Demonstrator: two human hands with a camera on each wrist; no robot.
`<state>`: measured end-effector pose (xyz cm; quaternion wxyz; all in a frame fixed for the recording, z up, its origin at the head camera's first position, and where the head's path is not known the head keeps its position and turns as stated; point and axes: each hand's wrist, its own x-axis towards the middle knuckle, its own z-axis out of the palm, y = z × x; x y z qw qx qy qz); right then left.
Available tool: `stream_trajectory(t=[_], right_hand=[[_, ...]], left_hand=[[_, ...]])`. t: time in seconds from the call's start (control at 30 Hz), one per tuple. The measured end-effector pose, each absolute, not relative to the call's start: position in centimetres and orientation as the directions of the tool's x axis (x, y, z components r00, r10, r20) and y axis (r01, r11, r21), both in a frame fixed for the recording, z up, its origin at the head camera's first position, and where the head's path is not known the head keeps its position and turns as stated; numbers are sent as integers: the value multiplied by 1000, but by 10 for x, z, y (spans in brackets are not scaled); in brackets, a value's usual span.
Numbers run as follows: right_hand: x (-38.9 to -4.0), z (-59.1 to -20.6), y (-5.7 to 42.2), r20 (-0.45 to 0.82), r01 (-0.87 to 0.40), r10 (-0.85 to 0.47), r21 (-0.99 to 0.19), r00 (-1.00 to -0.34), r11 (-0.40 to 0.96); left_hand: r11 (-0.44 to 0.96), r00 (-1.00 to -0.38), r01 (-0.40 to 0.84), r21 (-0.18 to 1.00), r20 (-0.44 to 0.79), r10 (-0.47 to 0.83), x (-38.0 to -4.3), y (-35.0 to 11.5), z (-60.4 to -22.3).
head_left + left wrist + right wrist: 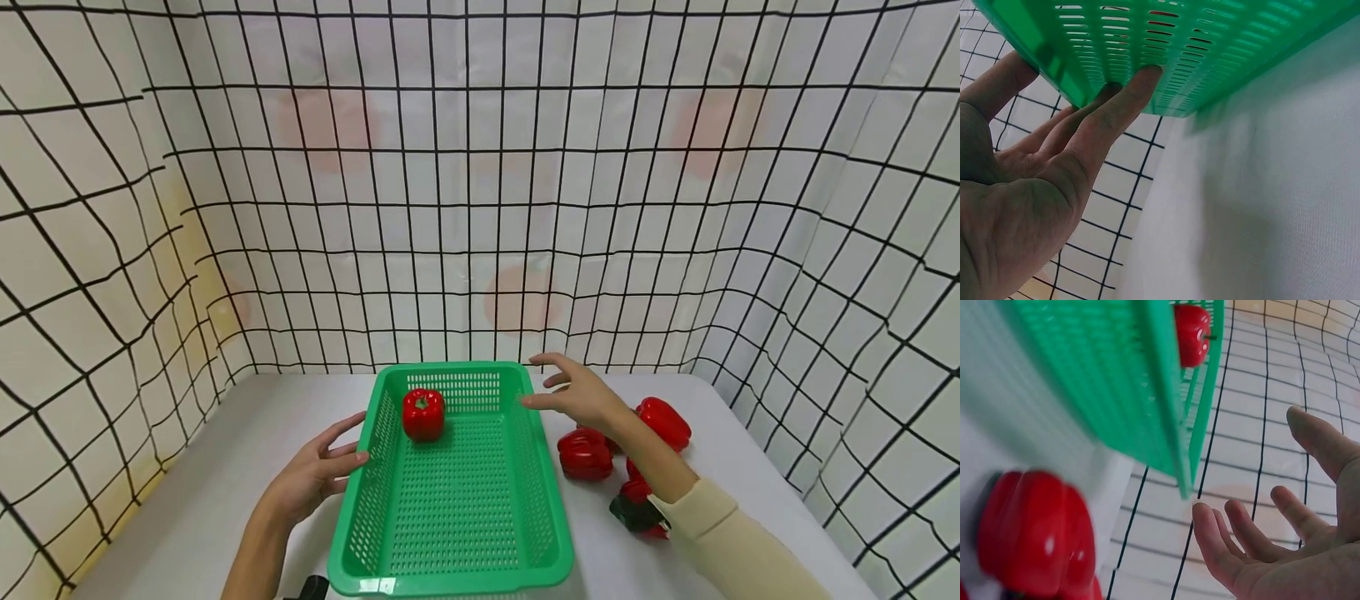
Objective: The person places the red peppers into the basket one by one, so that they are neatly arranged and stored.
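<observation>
A green plastic basket (453, 500) with slotted walls stands in the middle, one red bell pepper (423, 415) upright in its far left corner. At the basket's left side is my left hand (318, 471); in the left wrist view its extended fingers (1110, 115) touch the slotted outer wall. My right hand (577, 392) is over the far right corner of the basket, fingers spread and nothing between them. In the right wrist view those fingers (1213, 540) are apart from the green rim. Below the right forearm lie several red bell peppers (585, 454), partly hidden by it.
A dark green item (636, 513) lies among the peppers on the right. The white tabletop (217, 467) is bounded by black grid netting (465, 200) in front of pale walls at the back and both sides. A black object (313, 587) shows by the left wrist.
</observation>
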<state>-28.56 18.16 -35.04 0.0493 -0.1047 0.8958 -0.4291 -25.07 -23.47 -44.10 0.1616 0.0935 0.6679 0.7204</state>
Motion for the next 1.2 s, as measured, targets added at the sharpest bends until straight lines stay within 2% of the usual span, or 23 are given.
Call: stream_trajectory(t=[0.27, 0.57, 0.93, 1.2], right_hand=[[-271, -359, 223, -14, -129, -203, -728, -979, 673], [-254, -379, 251, -29, -113, -173, -650, -984, 752], [-252, -410, 268, -10, -118, -157, -614, -988, 780], [-254, -419, 266, 26, -160, -179, -593, -983, 789]], left_hand=[[-74, -919, -100, 992, -64, 390, -250, -237, -440], [-66, -927, -102, 993, -71, 370, -250, -236, -441], [-77, -926, -113, 991, -76, 370, -252, -237, -443], [-78, -926, -110, 991, -74, 370, -253, -237, -443]])
